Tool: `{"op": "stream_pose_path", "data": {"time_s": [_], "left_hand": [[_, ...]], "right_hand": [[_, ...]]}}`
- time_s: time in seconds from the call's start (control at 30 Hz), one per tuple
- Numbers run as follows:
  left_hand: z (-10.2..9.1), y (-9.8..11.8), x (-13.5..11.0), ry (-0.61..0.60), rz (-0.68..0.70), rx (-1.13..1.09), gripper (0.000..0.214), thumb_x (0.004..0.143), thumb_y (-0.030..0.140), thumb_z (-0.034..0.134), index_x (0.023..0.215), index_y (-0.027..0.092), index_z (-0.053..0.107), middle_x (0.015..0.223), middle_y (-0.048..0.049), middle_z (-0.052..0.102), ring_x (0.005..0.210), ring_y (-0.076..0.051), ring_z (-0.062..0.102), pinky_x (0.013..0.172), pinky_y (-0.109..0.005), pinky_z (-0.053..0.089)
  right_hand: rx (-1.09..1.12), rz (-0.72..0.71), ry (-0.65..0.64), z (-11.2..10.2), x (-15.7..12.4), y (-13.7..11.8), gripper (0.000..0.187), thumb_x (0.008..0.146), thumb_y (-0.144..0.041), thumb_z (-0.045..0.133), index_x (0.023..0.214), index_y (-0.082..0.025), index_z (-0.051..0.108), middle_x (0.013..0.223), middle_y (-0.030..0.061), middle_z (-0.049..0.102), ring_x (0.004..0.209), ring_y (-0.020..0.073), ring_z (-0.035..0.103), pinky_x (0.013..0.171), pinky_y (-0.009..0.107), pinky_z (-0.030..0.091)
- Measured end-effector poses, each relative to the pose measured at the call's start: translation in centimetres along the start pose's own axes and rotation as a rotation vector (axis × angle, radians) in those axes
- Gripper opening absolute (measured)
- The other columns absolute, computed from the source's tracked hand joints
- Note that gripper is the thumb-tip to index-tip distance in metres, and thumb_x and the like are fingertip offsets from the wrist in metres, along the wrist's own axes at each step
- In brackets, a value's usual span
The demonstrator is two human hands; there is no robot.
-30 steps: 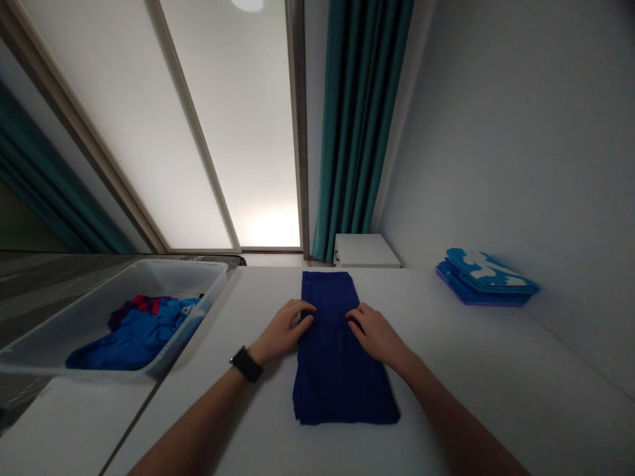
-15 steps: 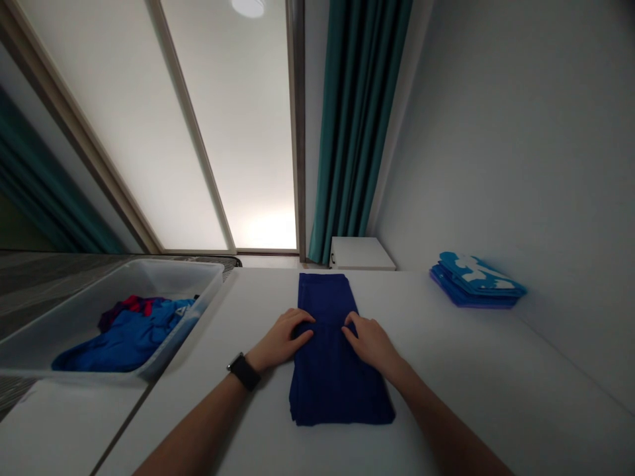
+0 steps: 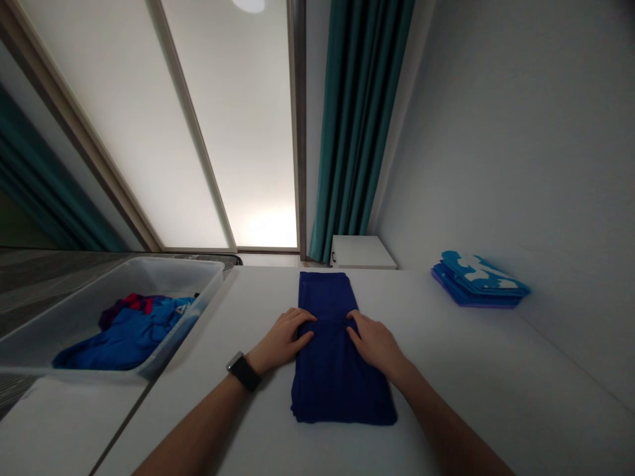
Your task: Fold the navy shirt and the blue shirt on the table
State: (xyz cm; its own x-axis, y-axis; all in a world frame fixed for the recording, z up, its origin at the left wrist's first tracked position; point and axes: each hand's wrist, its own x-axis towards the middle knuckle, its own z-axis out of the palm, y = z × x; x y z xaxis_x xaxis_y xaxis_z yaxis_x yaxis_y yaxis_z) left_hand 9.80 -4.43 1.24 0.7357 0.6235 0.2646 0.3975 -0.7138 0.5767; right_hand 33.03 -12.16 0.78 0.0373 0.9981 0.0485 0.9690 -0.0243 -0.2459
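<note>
A dark blue garment point(image 3: 332, 377) lies folded into a long strip on the white table, its kind hidden by the folding. Across its middle runs a faint crosswise ridge. At the strip's left edge my left hand point(image 3: 288, 337), with a black watch point(image 3: 243, 371) on the wrist, has curled fingers and thumb on either side of this ridge, gripping the cloth. My right hand point(image 3: 374, 340) holds the right edge in the same way, level with the left. What lies under the fingertips is hidden.
A translucent plastic bin point(image 3: 211, 281) at the left holds blue clothing point(image 3: 119, 337) and a red and dark piece point(image 3: 133, 304). A stack of folded blue cloths point(image 3: 476, 281) lies at the right by the wall. Beyond the table point(image 3: 258, 291) stands a low white cabinet point(image 3: 364, 252).
Both hands stay at the garment's middle. My right fingertips have shifted slightly to the right, and the crosswise ridge shows a little more clearly.
</note>
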Motion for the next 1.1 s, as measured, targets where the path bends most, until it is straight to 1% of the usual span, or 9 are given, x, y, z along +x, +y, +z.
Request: {"op": "stream_pose_path", "data": {"time_s": [0.13,0.2,0.27,0.43,0.53,0.67,0.8,0.93,1.1], "left_hand": [[0.3,-0.3,-0.1,0.011,0.028,0.038,0.025,0.092,0.03,0.052,0.114,0.023,0.059,0.114,-0.0065,0.064,0.108,-0.023,0.054,0.096,-0.039,0.041],[0.4,-0.4,-0.2,0.016,0.033,0.056,0.024,0.092,0.03,0.052,0.114,0.023,0.06,0.114,-0.0064,0.064,0.108,-0.022,0.055,0.096,-0.039,0.042],[0.4,-0.4,-0.3,0.019,0.039,0.078,0.024,0.092,0.029,0.051,0.114,0.023,0.06,0.115,-0.0063,0.064,0.109,-0.021,0.055,0.096,-0.038,0.042],[0.3,0.0,-0.5,0.007,0.07,0.163,0.022,0.094,0.027,0.05,0.114,0.023,0.06,0.118,-0.0052,0.063,0.111,-0.02,0.055,0.095,-0.036,0.042],[0.3,0.3,-0.6,0.0,0.076,0.223,0.023,0.095,0.026,0.049,0.114,0.022,0.06,0.119,-0.0055,0.063,0.111,-0.02,0.055,0.094,-0.037,0.042],[0.3,0.4,-0.6,-0.012,0.088,0.289,0.024,0.095,0.026,0.048,0.115,0.022,0.06,0.119,-0.0055,0.063,0.111,-0.02,0.056,0.094,-0.037,0.042],[0.4,1.3,-0.9,0.013,0.099,0.362,0.031,0.097,0.023,0.043,0.125,0.021,0.056,0.128,-0.007,0.061,0.119,-0.021,0.053,0.102,-0.041,0.04],[0.8,3.9,-2.4,0.047,0.062,0.339,0.044,0.099,0.022,0.033,0.142,0.018,0.04,0.14,-0.0087,0.052,0.131,-0.02,0.045,0.108,-0.041,0.037],[2.0,6.2,-5.5,-0.05,0.002,0.323,0.059,0.1,0.042,0.034,0.152,0.018,0.019,0.152,-0.0105,0.037,0.139,-0.022,0.034,0.112,-0.042,0.036]], "right_hand": [[-0.15,-0.098,0.193,-0.6,-0.3,-0.7,0.032,0.093,-0.021,0.044,0.121,-0.016,0.056,0.11,0.0143,0.061,0.102,0.0266,0.057,0.086,0.039,0.043],[-0.147,-0.17,0.238,-1.0,-0.9,-1.6,0.035,0.094,-0.021,0.042,0.125,-0.015,0.057,0.116,0.0153,0.06,0.107,0.0273,0.055,0.091,0.041,0.043],[-0.094,-0.225,0.218,-1.1,-1.8,-3.0,0.038,0.096,-0.024,0.039,0.128,-0.015,0.056,0.125,0.0147,0.059,0.115,0.0271,0.052,0.098,0.042,0.04],[-0.009,-0.261,0.019,0.3,-4.3,-6.2,0.059,0.099,-0.046,0.028,0.14,-0.008,0.046,0.147,0.017,0.043,0.137,0.0296,0.036,0.111,0.044,0.029],[-0.014,-0.244,-0.033,1.2,-5.1,-6.9,0.073,0.096,-0.058,0.026,0.144,-0.004,0.04,0.151,0.0196,0.034,0.142,0.0333,0.023,0.116,0.049,0.019],[-0.032,-0.245,-0.049,1.6,-5.5,-7.1,0.087,0.09,-0.068,0.027,0.147,-0.002,0.033,0.153,0.0226,0.024,0.144,0.0376,0.013,0.116,0.057,0.008],[-0.039,-0.241,-0.048,1.6,-5.7,-7.2,0.087,0.091,-0.068,0.024,0.148,-0.003,0.029,0.155,0.0228,0.02,0.145,0.0375,0.008,0.114,0.061,0.002],[-0.041,-0.239,-0.052,1.7,-5.7,-7.1,0.086,0.091,-0.067,0.026,0.149,-0.003,0.028,0.156,0.0221,0.016,0.145,0.0385,0.007,0.113,0.063,0.001],[-0.036,-0.27,-0.048,2.0,-5.7,-6.9,0.07,0.096,-0.05,0.03,0.151,-0.007,0.023,0.156,0.0187,0.016,0.145,0.0356,0.006,0.114,0.061,0.005]]}}
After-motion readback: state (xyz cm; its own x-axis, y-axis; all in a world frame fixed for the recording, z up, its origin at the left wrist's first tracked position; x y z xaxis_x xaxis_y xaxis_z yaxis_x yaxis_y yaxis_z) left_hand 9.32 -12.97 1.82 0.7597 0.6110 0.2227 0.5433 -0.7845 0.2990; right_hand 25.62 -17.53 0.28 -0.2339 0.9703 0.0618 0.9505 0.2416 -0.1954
